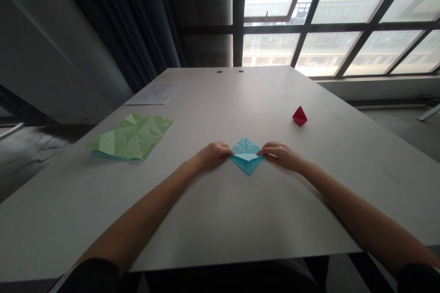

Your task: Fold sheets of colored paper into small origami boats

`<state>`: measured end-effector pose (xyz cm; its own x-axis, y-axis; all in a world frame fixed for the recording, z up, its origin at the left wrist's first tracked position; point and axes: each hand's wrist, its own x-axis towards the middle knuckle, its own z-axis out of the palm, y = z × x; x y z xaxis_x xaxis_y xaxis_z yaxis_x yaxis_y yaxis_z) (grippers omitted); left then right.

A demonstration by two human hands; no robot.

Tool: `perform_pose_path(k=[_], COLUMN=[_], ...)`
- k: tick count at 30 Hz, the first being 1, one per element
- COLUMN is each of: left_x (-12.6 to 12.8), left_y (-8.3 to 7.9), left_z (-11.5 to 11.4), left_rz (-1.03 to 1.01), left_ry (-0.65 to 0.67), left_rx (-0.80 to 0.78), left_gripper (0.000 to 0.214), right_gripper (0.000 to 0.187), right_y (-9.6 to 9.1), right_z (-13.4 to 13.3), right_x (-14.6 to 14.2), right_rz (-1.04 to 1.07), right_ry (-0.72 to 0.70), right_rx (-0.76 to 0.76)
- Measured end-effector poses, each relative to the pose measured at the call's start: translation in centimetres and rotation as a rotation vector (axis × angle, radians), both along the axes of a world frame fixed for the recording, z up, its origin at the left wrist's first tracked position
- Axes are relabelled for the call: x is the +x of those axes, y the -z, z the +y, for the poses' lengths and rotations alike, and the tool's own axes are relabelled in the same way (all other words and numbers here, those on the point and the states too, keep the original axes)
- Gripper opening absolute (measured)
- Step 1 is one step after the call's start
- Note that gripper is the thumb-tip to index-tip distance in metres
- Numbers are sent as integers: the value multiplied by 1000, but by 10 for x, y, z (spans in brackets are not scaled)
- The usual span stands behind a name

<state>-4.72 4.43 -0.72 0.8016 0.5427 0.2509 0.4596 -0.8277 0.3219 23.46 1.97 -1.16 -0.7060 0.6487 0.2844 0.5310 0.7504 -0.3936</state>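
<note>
A light blue sheet of origami paper point(246, 147), folded into a small diamond, lies on the white table point(213, 219) in front of me. One flap across its middle stands slightly raised. My left hand point(215, 153) pinches the diamond's left corner, its fingers closed. At the opposite corner, my right hand point(277, 153) grips the paper between thumb and fingers. Both forearms reach in from the near edge. Parts of the two side corners are hidden under the fingertips.
A red folded paper boat point(300, 116) sits to the right, beyond my right hand. Creased green paper point(134, 136) lies on the left, over yellow and blue sheets. Behind it is a printed white sheet point(154, 93). Windows and a dark curtain point(127, 18) stand past the table.
</note>
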Motion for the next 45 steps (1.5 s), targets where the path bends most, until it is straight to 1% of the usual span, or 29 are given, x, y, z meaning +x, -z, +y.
perform_pose_path(k=[5, 8, 10, 13, 15, 17, 19, 22, 25, 27, 28, 30, 33, 40, 45], left_x=[1, 4, 7, 12, 17, 24, 31, 42, 48, 50, 50, 52, 55, 58, 58], left_y=[-3, -8, -11, -13, -13, -13, -13, -12, -11, -7, -5, -1, 4, -1, -4], left_z=[-5, -8, -11, -16, -22, -30, -39, -50, -54, -55, -55, -55, -56, -59, -62], left_rz=[154, 236, 271, 347, 394, 415, 396, 347, 312, 277, 257, 222, 206, 254, 279], left_ry=[46, 35, 26, 27, 3, -64, -183, -336, -416, -401, -377, -315, -266, -305, -348], left_rx=[105, 119, 132, 208, 257, 282, 279, 252, 270, 262, 250, 220, 183, 160, 173], left_gripper=[27, 23, 21, 22, 22, 21, 24, 38, 41, 35, 31, 23, 23, 21, 21], right_gripper=[28, 28, 28, 27, 26, 25, 22, 24, 26, 24, 23, 24, 31, 34, 29], right_y=[-1, -1, -1, 0, 0, -1, -1, -2, -2, 0, 1, 3, 5, 2, -7], right_z=[1, 1, 0, -2, -2, -3, -3, -7, -12, -16, -18, -21, -23, -26, -29], right_x=[2, 2, 2, 1, 0, 0, -1, -7, -18, -26, -30, -35, -39, -43, -42], right_rz=[-79, -113, -99, -31, 1, 7, -5, -64, -154, -204, -222, -244, -255, -317, -367], right_ry=[18, 25, 28, 32, 36, 47, 73, 134, 220, 257, 253, 214, 169, 200, 282], right_rx=[73, 91, 79, 49, 36, 43, 72, 133, 201, 232, 237, 238, 235, 207, 169])
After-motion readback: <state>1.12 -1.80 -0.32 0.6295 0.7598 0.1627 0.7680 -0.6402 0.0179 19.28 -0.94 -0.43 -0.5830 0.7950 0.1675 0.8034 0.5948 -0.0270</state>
